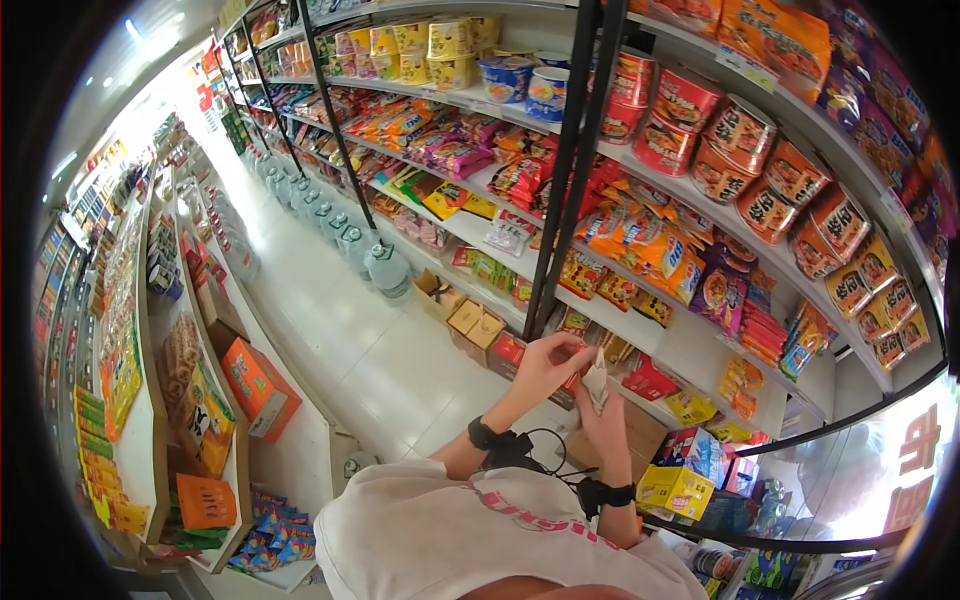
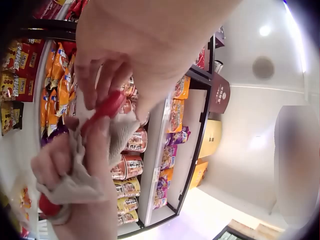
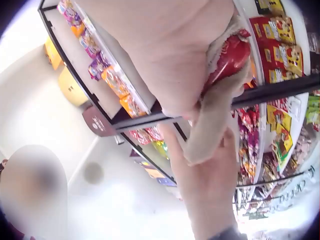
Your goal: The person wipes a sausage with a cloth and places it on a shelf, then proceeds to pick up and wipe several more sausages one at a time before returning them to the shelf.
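Note:
In the head view both hands meet in front of the chest, facing the shelves. My right hand (image 1: 604,425) grips a greyish-white cloth (image 1: 597,383) together with a red, glossy-wrapped sausage (image 3: 233,56). The crimped end of the wrapper sticks out of that fist in the right wrist view, and the cloth (image 3: 212,122) lies along it. My left hand (image 1: 545,365) pinches at the other end of the sausage, close above the right thumb; the left wrist view shows that red end (image 2: 110,106) under its fingertips. Cloth and fingers hide the middle of the sausage.
A tall shelf with noodle tubs (image 1: 718,150) and orange snack bags (image 1: 640,240) stands right ahead. Below the hands are a yellow box (image 1: 675,490) and cables (image 1: 545,440). Water jugs (image 1: 387,270) line the aisle, with a lower shelf and an orange carton (image 1: 260,388) at left.

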### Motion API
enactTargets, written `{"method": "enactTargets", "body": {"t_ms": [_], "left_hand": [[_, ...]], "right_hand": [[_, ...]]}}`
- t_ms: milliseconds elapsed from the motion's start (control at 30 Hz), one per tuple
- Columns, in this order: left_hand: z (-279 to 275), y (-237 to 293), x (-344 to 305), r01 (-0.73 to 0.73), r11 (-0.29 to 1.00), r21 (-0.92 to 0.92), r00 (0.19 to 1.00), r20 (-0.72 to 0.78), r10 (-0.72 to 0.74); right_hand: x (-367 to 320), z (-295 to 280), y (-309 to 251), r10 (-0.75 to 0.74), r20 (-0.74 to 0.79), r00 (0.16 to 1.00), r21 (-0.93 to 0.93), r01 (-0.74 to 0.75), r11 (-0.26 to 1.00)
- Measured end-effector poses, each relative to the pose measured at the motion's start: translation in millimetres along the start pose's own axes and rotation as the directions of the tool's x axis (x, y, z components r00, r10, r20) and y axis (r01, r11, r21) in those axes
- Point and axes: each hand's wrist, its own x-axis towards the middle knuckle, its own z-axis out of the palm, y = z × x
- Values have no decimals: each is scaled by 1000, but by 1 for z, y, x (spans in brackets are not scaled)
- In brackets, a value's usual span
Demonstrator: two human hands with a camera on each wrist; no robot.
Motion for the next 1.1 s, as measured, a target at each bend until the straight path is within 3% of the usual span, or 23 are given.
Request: {"method": "enactTargets", "body": {"t_ms": [67, 167, 267, 300, 367, 433, 567, 667, 733, 767, 833, 900, 967, 1033, 1100], "left_hand": [[-17, -7, 1, -18, 999, 28, 999, -49, 19], [-30, 2, -1, -34, 959, -280, 995, -98, 7], [-35, 3, 3, -44, 964, -261, 999, 19, 50], [-33, 0, 5, -59, 966, -250, 995, 63, 77], [-22, -3, 6, 41, 965, -260, 985, 172, 5], [-6, -8, 9, 61, 949, -308, 962, 272, 26], [19, -20, 12, 128, 951, -282, 903, 429, 5], [38, -19, 10, 133, 949, -286, 886, 464, 16], [53, -2, 12, 112, 956, -270, 900, 436, 18], [62, 1, 14, 98, 983, -157, 936, 351, -37], [83, -10, 21, 34, 991, -129, 975, 222, -5], [106, -10, 23, 71, 996, -61, 983, 175, -59], [134, -26, 22, -25, 995, -96, 989, 145, 39], [155, -26, 19, -82, 981, 174, 992, 107, 64], [176, -27, 17, -148, 936, 320, 988, 99, 122]], "right_hand": [[4, 20, -11, -24, 26, 999, -21, 24, 999], [11, 22, -26, -53, 101, 993, -120, 65, 991], [9, 9, -9, 32, 204, 978, -15, -30, 999], [6, -1, -2, 118, 209, 971, 42, -130, 991], [-4, -19, 13, 288, 238, 927, 151, -329, 932], [-21, -31, 15, 299, 281, 912, 387, -393, 834], [-42, -50, -4, 224, 380, 898, 622, -427, 656], [-48, -75, 12, 54, 557, 829, 687, -497, 530], [-48, -89, 14, 183, 426, 886, 629, -435, 644], [-50, -97, 14, 248, 342, 906, 591, -413, 693], [-51, -110, 9, 339, 169, 925, 486, -378, 788], [-55, -131, 13, 322, 88, 943, 329, -333, 884], [-65, -154, 15, 288, 9, 958, 224, -282, 933], [-73, -177, 16, 226, -56, 973, 164, -214, 963], [-79, -193, 30, 171, -172, 970, 165, -142, 976]]}}
